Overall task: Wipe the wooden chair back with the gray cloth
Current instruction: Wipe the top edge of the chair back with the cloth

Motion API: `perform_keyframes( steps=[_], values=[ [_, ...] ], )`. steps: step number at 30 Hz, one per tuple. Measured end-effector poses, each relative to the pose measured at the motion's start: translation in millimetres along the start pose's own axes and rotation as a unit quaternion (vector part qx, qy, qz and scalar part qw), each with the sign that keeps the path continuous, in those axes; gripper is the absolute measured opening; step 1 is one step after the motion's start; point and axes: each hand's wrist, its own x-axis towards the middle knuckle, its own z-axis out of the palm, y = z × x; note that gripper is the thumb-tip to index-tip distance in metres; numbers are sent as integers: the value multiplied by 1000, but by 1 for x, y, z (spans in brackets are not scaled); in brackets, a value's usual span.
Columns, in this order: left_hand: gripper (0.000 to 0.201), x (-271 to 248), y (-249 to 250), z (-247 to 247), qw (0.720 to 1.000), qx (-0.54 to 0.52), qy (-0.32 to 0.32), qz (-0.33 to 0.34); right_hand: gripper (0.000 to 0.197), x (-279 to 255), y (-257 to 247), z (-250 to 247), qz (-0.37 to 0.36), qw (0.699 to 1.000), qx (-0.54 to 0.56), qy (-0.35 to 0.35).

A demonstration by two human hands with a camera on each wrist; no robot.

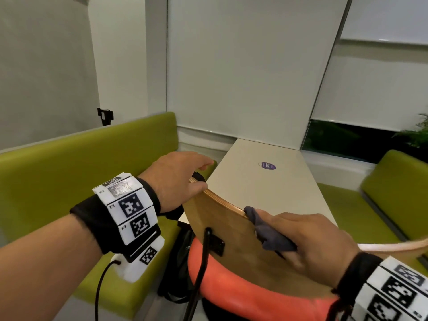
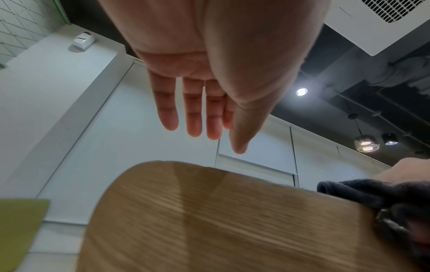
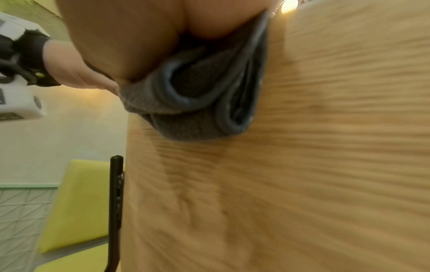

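Note:
The wooden chair back (image 1: 231,232) curves across the lower middle of the head view, its rear face toward me. My right hand (image 1: 308,237) grips the folded gray cloth (image 1: 268,235) and presses it against the rear face just under the top edge, right of centre. A corner of the cloth laps over that edge. The right wrist view shows the cloth (image 3: 193,92) bunched under my palm on the chair back (image 3: 302,165). My left hand (image 1: 190,174) hovers at the top left corner with straight fingers (image 2: 193,117) above the chair back (image 2: 209,220), holding nothing. The cloth (image 2: 363,193) shows at the right.
A white table (image 1: 266,193) with a purple sticker (image 1: 268,166) stands just beyond the chair. Green benches (image 1: 81,170) (image 1: 393,188) flank it. The chair has an orange seat cushion (image 1: 243,295) and a black frame rod (image 1: 203,251). A black bag (image 1: 176,262) sits lower left.

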Motion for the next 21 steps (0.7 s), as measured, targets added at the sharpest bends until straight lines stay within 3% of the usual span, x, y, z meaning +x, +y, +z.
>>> perform_keyframes(
  steps=[8, 11, 16, 21],
  values=[
    [45, -3, 102, 31, 1000, 2, 12, 10, 31, -80, 77, -30, -72, 995, -28, 64],
    [44, -5, 136, 47, 1000, 2, 18, 9, 31, -100, 113, -37, -87, 993, -7, 75],
    [43, -9, 184, 69, 1000, 7, 24, -1, 39, -121, 178, -55, -109, 993, 19, 35],
    [48, -9, 213, 83, 999, 27, 0, -32, 47, -138, 236, -80, -34, 998, -11, -43]
  ],
)
